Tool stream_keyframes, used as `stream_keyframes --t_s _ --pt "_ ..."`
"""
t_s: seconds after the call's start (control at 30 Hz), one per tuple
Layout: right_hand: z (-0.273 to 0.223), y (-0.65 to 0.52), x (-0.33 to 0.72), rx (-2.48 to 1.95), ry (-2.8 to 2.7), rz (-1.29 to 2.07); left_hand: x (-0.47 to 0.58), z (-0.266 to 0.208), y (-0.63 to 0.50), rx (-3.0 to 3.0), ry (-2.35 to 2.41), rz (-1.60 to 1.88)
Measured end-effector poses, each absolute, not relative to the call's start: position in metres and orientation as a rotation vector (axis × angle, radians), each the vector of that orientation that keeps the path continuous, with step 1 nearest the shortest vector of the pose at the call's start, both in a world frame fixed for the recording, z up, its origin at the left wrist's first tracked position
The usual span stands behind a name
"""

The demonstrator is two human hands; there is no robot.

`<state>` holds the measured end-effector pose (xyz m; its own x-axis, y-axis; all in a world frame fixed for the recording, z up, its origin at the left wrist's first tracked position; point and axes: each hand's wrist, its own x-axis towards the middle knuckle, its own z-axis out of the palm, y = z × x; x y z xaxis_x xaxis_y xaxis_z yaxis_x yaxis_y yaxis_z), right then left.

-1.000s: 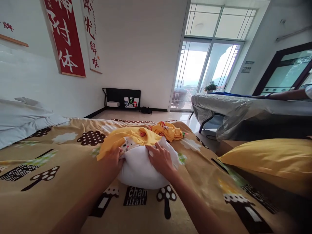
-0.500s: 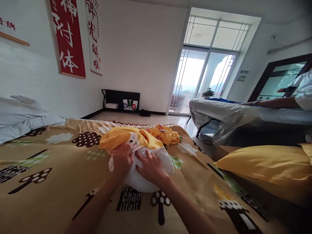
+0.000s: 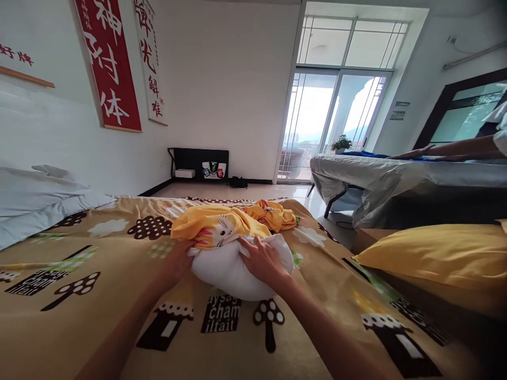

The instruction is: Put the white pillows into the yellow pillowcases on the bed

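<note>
A white pillow insert lies on the patterned bedspread, its far part inside a yellow pillowcase printed with a cat-like face. At the case's left edge, my left hand is closed on the yellow cloth, with its fingertips partly hidden. My right hand presses on the white insert, its thumb and fingers pinched by the hem of the case. Just beyond, a crumpled yellow cloth with red and green print rests on the bed.
The brown bedspread covers the surface before me. White bedding lies at the left, and a yellow pillow is at the right on a cardboard box. Another person's arms reach over a plastic-covered table with blue cloth.
My left hand has moved left, from the middle of the case to its left edge. More of the printed face shows. The right hand has shifted slightly, its fingers drawing together.
</note>
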<state>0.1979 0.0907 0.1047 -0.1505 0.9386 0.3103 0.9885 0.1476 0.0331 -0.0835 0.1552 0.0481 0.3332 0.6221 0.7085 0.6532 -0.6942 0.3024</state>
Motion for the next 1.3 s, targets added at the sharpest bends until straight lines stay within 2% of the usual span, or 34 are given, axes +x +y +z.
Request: stream_keyframes --t_s 0.13,0.4,0.5,0.63,0.77,1.07,1.3 --pt "0.114 0.095 0.194 -1.904 -2.228 -0.285 -0.085 0.053 0.170 -2.599 -1.353 -1.299" --pt "0.124 0.107 0.181 -1.956 -2.162 -0.234 -0.014 0.042 0.191 -1.846 -1.527 -1.624" --pt "0.117 0.109 0.180 -2.066 -2.032 -0.322 0.017 0.053 0.180 -1.823 -1.378 -1.604" --pt "0.110 0.112 0.177 -2.183 -1.903 -0.343 0.050 0.065 0.150 -1.995 -1.056 -1.400" --pt "0.108 0.114 0.181 -2.198 -1.885 -0.309 0.051 0.055 0.137 -2.030 -0.872 -1.251" --pt "0.107 0.099 0.171 -1.949 -2.002 -0.412 -0.025 0.002 0.136 -1.859 -1.081 -1.319" --pt "0.088 0.079 0.192 -1.587 -2.060 -0.351 -0.014 -0.001 0.124 -1.980 -1.320 -1.189"
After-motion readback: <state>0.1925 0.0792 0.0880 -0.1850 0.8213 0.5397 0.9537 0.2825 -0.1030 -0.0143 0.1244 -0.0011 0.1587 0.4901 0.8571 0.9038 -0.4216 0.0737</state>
